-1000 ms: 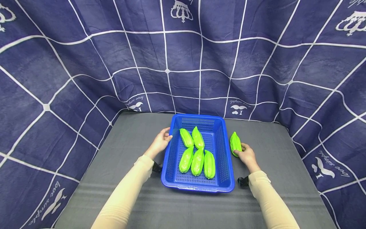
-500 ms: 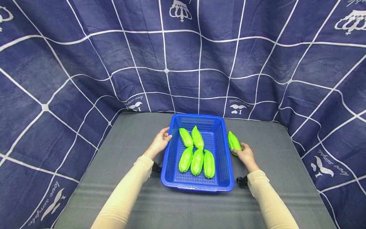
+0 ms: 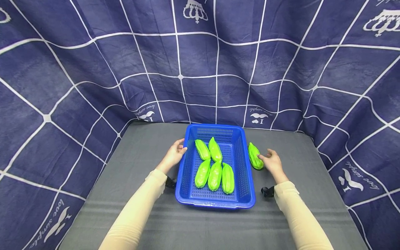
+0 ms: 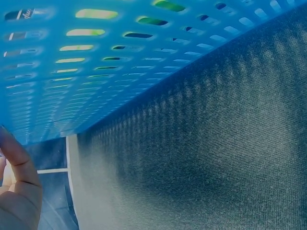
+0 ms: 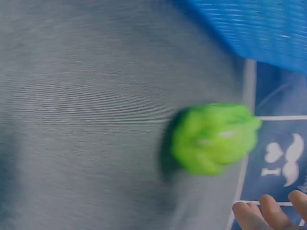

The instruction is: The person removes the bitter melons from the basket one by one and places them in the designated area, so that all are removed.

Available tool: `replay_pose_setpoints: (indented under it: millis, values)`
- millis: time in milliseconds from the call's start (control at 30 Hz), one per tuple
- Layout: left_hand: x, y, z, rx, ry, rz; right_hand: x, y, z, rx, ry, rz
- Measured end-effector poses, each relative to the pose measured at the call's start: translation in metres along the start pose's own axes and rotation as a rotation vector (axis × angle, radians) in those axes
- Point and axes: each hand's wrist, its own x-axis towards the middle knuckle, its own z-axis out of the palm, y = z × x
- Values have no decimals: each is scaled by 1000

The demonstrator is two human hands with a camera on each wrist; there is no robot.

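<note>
A blue plastic basket (image 3: 215,204) with slotted walls holds several bright green, ridged vegetables that look like bitter melons (image 3: 215,176). One more bitter melon (image 3: 255,156) lies on the grey surface just outside the basket's right wall, and its lumpy end faces the right wrist camera. My left hand (image 3: 174,154) holds the basket's left rim, thumb on the rim and fingers bent at its outer side. Close to the right of the loose bitter melon is my right hand (image 3: 272,162). Its fingers (image 5: 276,213) are apart from it in the right wrist view.
A grey cloth-covered table (image 3: 140,146) lies under everything. Behind it and at both sides hangs a dark blue curtain (image 3: 200,90) with white lines. Wrist cameras sit beside the basket, one at the left (image 3: 170,182) and one at the right (image 3: 267,191).
The loose bitter melon was moved left toward the basket and its tip turned leftward. My right hand has let go of it and drawn slightly right. My left hand stays at the rim.
</note>
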Motion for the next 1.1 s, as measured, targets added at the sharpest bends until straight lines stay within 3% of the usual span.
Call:
replay_pose_setpoints:
  millis: [233, 433, 767, 1100]
  values:
    - [1, -1, -2, -8, -10, -3, 0, -32, -17, 108, 98, -51]
    - [2, -1, -1, -13, -13, 1, -7, -55, -12, 169, 106, -115]
    - [0, 0, -1, -7, -10, 3, -10, -87, 9, 225, 80, -182]
    - [1, 0, 0, -2, -15, -5, -15, -108, 49, 289, 7, -206]
